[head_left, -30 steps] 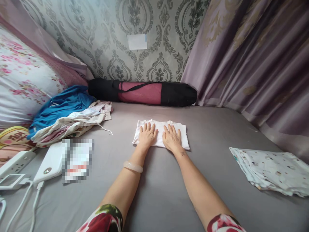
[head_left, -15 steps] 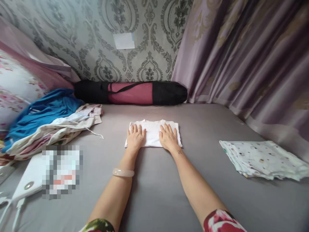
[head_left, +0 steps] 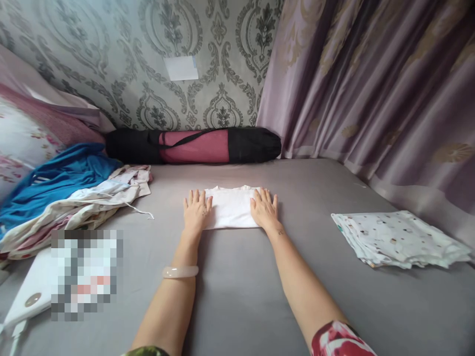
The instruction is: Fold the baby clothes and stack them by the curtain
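Observation:
A folded white cloth garment [head_left: 232,208] lies flat on the grey bed sheet [head_left: 237,287] in front of me, with a slight neckline-like dip along its far edge. My left hand [head_left: 196,210] rests palm down over its left edge, fingers stretched out and spread. Over the right edge lies my right hand [head_left: 265,207], also flat with its fingers apart. Both palms touch the cloth, and neither hand grips it. A pale bangle [head_left: 180,272] circles my left wrist.
Folded patterned white cloths [head_left: 401,237] lie at the right. A heap of clothes with a blue garment [head_left: 59,173] is on the left, near a white power bank [head_left: 31,291] with a cable and a blurred packet [head_left: 94,272]. A black and pink long bag [head_left: 195,146] lies along the wall.
My hands have moved apart, from the top of the white garment to its left and right edges. The view has turned right, so surroundings sit further left.

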{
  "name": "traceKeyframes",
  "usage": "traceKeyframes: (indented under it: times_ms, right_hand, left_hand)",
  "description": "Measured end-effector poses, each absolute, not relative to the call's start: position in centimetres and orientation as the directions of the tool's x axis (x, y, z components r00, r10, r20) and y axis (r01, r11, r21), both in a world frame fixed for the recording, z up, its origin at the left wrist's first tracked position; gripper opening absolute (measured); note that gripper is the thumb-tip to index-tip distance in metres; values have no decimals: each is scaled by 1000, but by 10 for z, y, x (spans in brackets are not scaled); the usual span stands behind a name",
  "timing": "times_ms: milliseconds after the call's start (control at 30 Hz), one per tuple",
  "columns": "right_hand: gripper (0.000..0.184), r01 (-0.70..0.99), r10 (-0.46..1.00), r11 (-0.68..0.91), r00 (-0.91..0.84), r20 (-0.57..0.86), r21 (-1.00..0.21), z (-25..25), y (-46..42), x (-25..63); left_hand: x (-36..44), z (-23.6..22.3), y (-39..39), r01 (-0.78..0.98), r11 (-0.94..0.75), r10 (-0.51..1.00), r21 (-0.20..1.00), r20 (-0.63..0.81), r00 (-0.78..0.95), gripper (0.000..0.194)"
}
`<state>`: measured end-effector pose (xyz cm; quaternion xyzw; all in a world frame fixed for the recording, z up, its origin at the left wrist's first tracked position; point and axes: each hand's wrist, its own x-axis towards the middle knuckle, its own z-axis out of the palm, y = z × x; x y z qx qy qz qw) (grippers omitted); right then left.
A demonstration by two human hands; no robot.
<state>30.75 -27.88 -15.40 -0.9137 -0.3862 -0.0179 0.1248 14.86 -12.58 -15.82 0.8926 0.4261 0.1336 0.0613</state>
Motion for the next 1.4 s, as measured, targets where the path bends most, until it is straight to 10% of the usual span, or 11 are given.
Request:
traceKeyframes:
  times_ms: [333, 467, 633, 1067, 1400]
  right_hand:
    - [53, 694, 675, -678, 718, 168, -242, -156, -276, 314]
    - [36, 834, 747, -421, 542, 387, -356, -145, -257, 285]
    - [17, 920, 931, -36, 173, 322, -391, -140, -239, 226]
    - [25, 919, 942, -53, 176, 287, -391, -146, -240, 213]
    - [25, 906, 946, -62, 186, 265, -418, -144, -241, 211]
  left_hand:
    - [111, -124, -97, 714, -386, 883, 584, 9, 470, 43]
    - [67, -100, -99, 765, -277, 839, 582, -241, 488, 22]
    - [54, -94, -106, 777, -268, 686, 570, -453, 569, 20]
    - [61, -104, -103, 428, -216, 693, 877, -172, 700, 28]
    - [49, -107, -91, 678, -257, 774, 688, -273, 571, 10]
